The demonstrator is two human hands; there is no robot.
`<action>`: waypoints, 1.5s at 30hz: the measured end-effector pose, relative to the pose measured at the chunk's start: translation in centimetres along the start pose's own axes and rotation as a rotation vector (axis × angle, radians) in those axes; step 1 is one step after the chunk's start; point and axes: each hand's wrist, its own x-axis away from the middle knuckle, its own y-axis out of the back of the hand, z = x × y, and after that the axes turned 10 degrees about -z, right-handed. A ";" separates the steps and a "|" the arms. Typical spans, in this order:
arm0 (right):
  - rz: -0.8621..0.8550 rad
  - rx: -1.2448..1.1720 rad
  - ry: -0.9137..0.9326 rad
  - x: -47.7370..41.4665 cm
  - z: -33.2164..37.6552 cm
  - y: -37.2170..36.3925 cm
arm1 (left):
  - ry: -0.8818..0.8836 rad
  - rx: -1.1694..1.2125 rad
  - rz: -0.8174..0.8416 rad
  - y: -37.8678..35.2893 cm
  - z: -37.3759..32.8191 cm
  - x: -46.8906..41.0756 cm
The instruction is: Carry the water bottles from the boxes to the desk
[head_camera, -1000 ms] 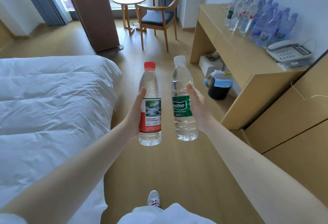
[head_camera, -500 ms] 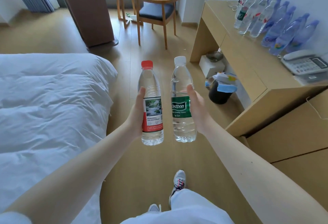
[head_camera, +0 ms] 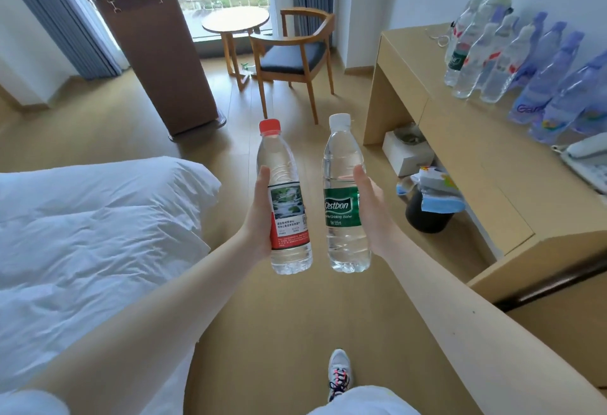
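My left hand [head_camera: 258, 217] grips a clear water bottle with a red cap and red label [head_camera: 285, 204], held upright in front of me. My right hand [head_camera: 372, 214] grips a second upright bottle with a white cap and green label [head_camera: 343, 198]. The two bottles are side by side, a little apart, above the wooden floor. The light wood desk [head_camera: 476, 165] stands to the right, with several water bottles [head_camera: 512, 63] lined up along its back against the wall. No boxes are in view.
A white bed [head_camera: 88, 237] fills the left side. Under the desk are a black bin [head_camera: 427, 214] and a white box [head_camera: 404, 152]. A phone [head_camera: 588, 158] lies on the desk. Ahead stand a wooden chair [head_camera: 292, 60], a round table [head_camera: 235, 23] and a brown cabinet [head_camera: 147, 50].
I have walked forward; the desk and the bottles on it are closer and larger. The bed's end has dropped back to my left. Both bottles stay held the same way.
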 end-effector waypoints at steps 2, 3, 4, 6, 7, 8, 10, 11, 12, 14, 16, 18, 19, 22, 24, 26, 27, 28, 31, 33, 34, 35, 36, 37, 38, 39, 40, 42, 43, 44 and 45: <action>-0.001 -0.029 -0.009 -3.2 1.2 1.7 | 0.013 -0.001 0.005 -2.7 -0.8 -2.7; -0.010 -0.039 -0.011 -4.7 1.6 2.6 | 0.023 -0.009 0.010 -4.0 -1.2 -3.8; -0.024 -0.047 -0.009 -6.0 1.9 3.3 | 0.028 -0.020 0.014 -5.2 -1.4 -4.9; -0.040 -0.056 -0.008 -8.4 2.2 4.9 | 0.034 -0.024 0.026 -7.3 -1.6 -7.0; -0.058 -0.064 -0.013 -9.4 2.3 5.5 | 0.044 -0.020 0.034 -8.3 -1.8 -7.8; -0.083 -0.066 -0.021 -10.1 2.4 6.1 | 0.053 -0.020 0.040 -9.0 -1.9 -8.6; -0.132 -0.068 -0.034 -11.5 2.7 7.3 | 0.065 -0.026 0.054 -10.4 -2.3 -10.3; -0.147 -0.060 -0.029 -12.0 3.0 7.8 | 0.070 -0.034 0.065 -11.2 -2.6 -11.0; -0.160 -0.050 -0.032 -12.7 3.1 8.3 | 0.074 -0.046 0.074 -11.9 -2.7 -11.7; -0.178 -0.045 -0.067 -13.6 3.4 9.3 | 0.090 -0.072 0.096 -13.4 -2.9 -13.1; -0.202 -0.065 -0.088 -14.6 3.6 10.2 | 0.103 -0.098 0.108 -14.7 -2.9 -14.5; -0.242 -0.079 -0.095 -15.4 3.9 10.9 | 0.121 -0.121 0.135 -15.8 -2.7 -16.1; -0.270 -0.087 -0.085 -16.0 4.0 11.3 | 0.129 -0.133 0.155 -16.3 -2.7 -17.0; -0.335 -0.077 -0.063 -17.8 4.4 12.3 | 0.129 -0.182 0.212 -17.6 -2.9 -20.0; -0.374 -0.045 -0.050 -19.1 4.7 12.8 | 0.133 -0.212 0.261 -18.5 -3.3 -22.2; -0.418 -0.047 -0.031 -20.6 5.0 12.9 | 0.133 -0.238 0.296 -19.3 -3.9 -24.7; -0.442 -0.052 -0.028 -21.4 5.3 12.9 | 0.134 -0.251 0.311 -19.7 -4.4 -25.9; -0.468 -0.054 -0.024 -22.4 5.6 12.8 | 0.136 -0.265 0.327 -20.1 -5.0 -27.1; -0.524 -0.034 -0.012 -25.7 6.9 11.8 | 0.149 -0.285 0.388 -21.4 -7.3 -30.8; -0.549 -0.029 0.000 -28.0 7.9 10.7 | 0.156 -0.272 0.418 -21.8 -9.0 -33.3; -0.559 -0.030 0.006 -29.1 8.4 10.0 | 0.166 -0.264 0.424 -21.9 -9.9 -34.7; -0.567 -0.030 0.007 -30.2 9.0 9.4 | 0.179 -0.261 0.427 -21.9 -10.8 -36.0; -0.574 -0.026 0.003 -31.3 9.5 8.8 | 0.192 -0.261 0.430 -21.9 -11.7 -37.3; -0.578 -0.023 0.002 -32.3 10.0 8.4 | 0.197 -0.266 0.432 -22.0 -12.7 -38.5; -0.582 -0.017 0.005 -33.4 10.5 8.0 | 0.191 -0.271 0.433 -22.1 -13.7 -39.8; -0.586 -0.015 0.006 -34.5 11.0 7.7 | 0.178 -0.273 0.433 -22.2 -14.6 -41.0; -0.590 -0.014 0.008 -35.5 11.4 7.5 | 0.166 -0.275 0.435 -22.3 -15.3 -42.0; -0.590 -0.013 0.011 -37.6 11.8 7.2 | 0.162 -0.261 0.447 -22.3 -16.3 -43.7; -0.590 -0.006 0.011 -38.6 12.0 7.0 | 0.166 -0.252 0.455 -22.3 -16.6 -44.5; -0.589 0.004 0.011 -39.6 12.1 6.8 | 0.170 -0.245 0.460 -22.3 -16.8 -45.4; -0.589 0.009 0.010 -40.5 12.2 6.6 | 0.173 -0.240 0.461 -22.3 -17.0 -46.3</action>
